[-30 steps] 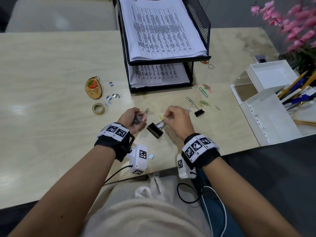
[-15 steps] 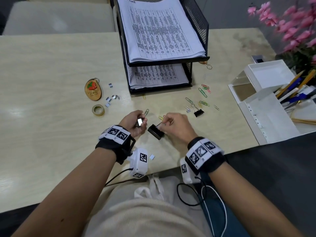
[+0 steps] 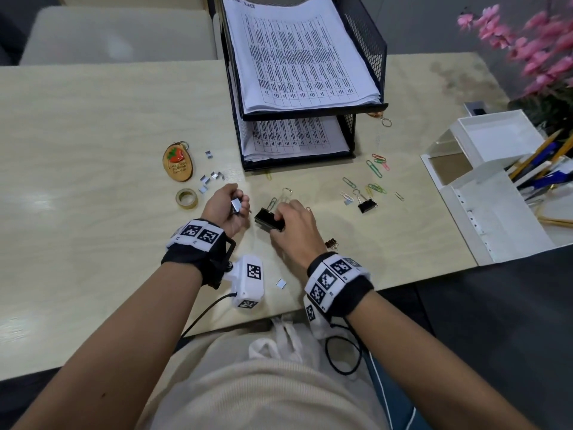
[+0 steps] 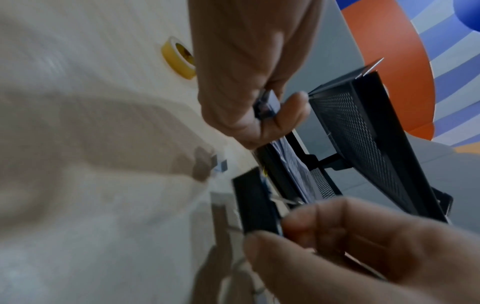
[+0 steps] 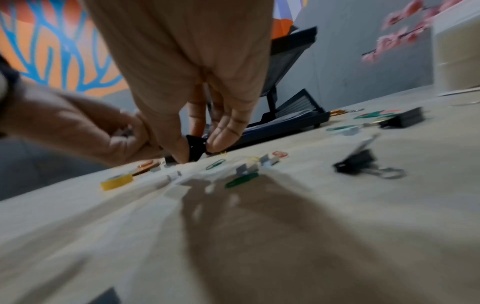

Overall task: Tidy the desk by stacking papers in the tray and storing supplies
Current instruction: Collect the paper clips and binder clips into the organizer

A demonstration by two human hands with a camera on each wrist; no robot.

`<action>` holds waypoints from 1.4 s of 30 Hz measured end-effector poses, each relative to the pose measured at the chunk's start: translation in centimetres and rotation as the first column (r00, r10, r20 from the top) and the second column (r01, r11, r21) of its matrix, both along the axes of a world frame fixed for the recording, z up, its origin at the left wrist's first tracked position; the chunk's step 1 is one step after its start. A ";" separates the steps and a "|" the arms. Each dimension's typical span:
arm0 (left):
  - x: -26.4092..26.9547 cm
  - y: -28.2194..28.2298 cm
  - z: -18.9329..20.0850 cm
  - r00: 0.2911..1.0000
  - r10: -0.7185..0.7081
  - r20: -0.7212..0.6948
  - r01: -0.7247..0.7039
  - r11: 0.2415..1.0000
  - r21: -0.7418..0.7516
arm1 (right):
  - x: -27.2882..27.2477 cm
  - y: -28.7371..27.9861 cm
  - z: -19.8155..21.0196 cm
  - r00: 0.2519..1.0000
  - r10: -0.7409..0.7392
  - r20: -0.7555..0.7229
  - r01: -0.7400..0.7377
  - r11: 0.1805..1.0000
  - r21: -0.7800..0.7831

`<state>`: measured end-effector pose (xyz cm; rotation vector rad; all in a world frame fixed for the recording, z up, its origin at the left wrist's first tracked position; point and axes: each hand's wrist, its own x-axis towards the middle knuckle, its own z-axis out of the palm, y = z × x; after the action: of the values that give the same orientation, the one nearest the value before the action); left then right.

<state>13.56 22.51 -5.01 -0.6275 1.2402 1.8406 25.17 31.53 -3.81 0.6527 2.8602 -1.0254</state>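
Observation:
A large black binder clip (image 3: 268,220) sits on the desk in front of me. My right hand (image 3: 276,223) pinches its black body between thumb and fingers; the right wrist view shows the clip (image 5: 196,148) touching the desk. Just left of it, my left hand (image 3: 238,206) is curled round a silver staple strip (image 3: 235,205), with something dark beside the strip (image 4: 267,105). Behind both hands the black mesh two-tier tray (image 3: 366,51) holds stacked printed papers (image 3: 297,57) on each level.
Loose staple strips (image 3: 212,176), a tape roll (image 3: 187,198) and a strawberry keychain (image 3: 177,162) lie at left. Coloured paper clips (image 3: 375,169) and a small black binder clip (image 3: 366,204) lie at right. A white organizer (image 3: 496,193) with pencils stands far right, below pink flowers (image 3: 527,41).
My right hand has shifted from the large clip's wire handle onto its black body. The left hand keeps its hold and has barely moved.

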 end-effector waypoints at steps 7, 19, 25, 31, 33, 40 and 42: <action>-0.1 0.0 -0.6 0.999 0.035 0.033 -0.036 0.999 0.026 | -1.3 -0.1 -1.4 0.998 0.056 0.014 -0.055 0.997 -0.044; 1.3 2.1 -0.6 1.000 0.022 0.008 -0.022 0.998 0.052 | 2.0 3.2 -3.5 0.991 -0.130 -0.027 0.130 0.992 -0.005; 2.0 3.0 -0.2 1.000 -0.024 -0.013 0.025 0.999 0.046 | 1.7 4.0 -3.0 0.947 -0.312 -0.078 0.299 0.943 -0.146; 3.3 3.8 -0.5 0.988 -0.148 0.036 0.144 0.984 0.102 | 0.2 3.4 1.5 0.915 -0.330 -0.231 0.252 0.916 -0.312; 3.7 4.0 -0.6 0.977 -0.204 0.069 0.192 0.971 0.144 | -0.2 3.0 2.7 0.925 -0.295 -0.240 0.198 0.912 -0.358; 2.4 2.7 -0.7 0.979 -0.170 0.111 0.157 0.981 0.116 | 2.1 2.7 1.8 0.977 -0.107 -0.182 0.072 0.979 -0.191; 1.6 2.2 -0.8 0.986 -0.128 0.103 0.118 0.988 0.100 | 3.5 1.9 0.8 0.993 0.119 -0.024 -0.121 0.981 -0.152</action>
<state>15.20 24.72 -5.84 -0.5790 1.0897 1.7281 28.67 33.39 -2.99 0.4574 2.7573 -1.2206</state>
